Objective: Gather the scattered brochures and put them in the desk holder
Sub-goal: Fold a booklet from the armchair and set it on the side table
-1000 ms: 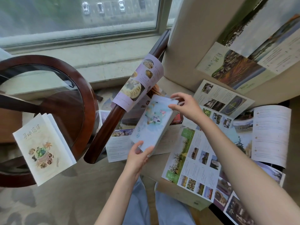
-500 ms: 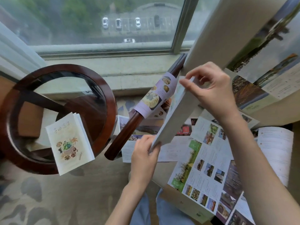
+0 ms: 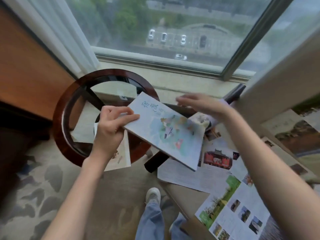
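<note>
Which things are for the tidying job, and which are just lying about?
For the job: blue map brochure, gripped by the left hand; right hand, open near it; cream booklet on the round table; green photo brochure and red-building leaflet on the seat. No holder in view.

Just lying about: curtain, window, carpet, shoe.

The right hand [image 3: 199, 104] is smeared by motion, and its fingertips cannot be made out sharply. A white brochure [image 3: 124, 153] on the round table [image 3: 58, 118] is largely covered by the left hand [image 3: 110, 130] and its wrist, so only its lower part is seen. The curled leaflet [image 3: 201, 119] is partly hidden behind the blue booklet [image 3: 166, 135], whose smaller print cannot be read. The open brochure [image 3: 232, 215] at the lower right is cut off by the bottom edge, and the poster [image 3: 297, 137] by the right edge.
</note>
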Demonstrator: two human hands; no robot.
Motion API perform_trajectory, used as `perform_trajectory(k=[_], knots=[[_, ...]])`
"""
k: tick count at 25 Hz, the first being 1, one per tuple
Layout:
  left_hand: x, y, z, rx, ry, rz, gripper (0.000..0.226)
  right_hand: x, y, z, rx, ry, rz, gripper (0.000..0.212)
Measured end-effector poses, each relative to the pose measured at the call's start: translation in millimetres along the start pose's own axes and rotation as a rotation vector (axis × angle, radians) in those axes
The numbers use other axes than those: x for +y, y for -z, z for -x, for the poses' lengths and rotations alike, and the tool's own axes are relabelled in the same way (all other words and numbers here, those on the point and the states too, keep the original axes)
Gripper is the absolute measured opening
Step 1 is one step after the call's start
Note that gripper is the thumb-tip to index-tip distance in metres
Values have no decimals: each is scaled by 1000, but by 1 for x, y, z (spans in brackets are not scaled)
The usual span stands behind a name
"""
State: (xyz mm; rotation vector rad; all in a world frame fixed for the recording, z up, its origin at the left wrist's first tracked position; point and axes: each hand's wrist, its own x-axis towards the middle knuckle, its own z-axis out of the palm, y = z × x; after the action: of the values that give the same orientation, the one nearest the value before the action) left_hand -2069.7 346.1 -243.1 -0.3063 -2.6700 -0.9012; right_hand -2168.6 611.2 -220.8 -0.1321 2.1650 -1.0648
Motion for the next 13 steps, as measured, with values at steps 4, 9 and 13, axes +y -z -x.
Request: perform_trajectory(k=[4, 9, 13], knots=[[-43, 21, 10, -31, 15, -37, 28, -3, -87, -50, -379, -58, -45, 52], [-86, 46, 33, 4, 110, 84, 19, -5, -142, -76, -460, -99, -311, 45], [-98, 37, 47, 194, 488, 298, 59, -13, -164, -91, -307, 40, -583, 24]])
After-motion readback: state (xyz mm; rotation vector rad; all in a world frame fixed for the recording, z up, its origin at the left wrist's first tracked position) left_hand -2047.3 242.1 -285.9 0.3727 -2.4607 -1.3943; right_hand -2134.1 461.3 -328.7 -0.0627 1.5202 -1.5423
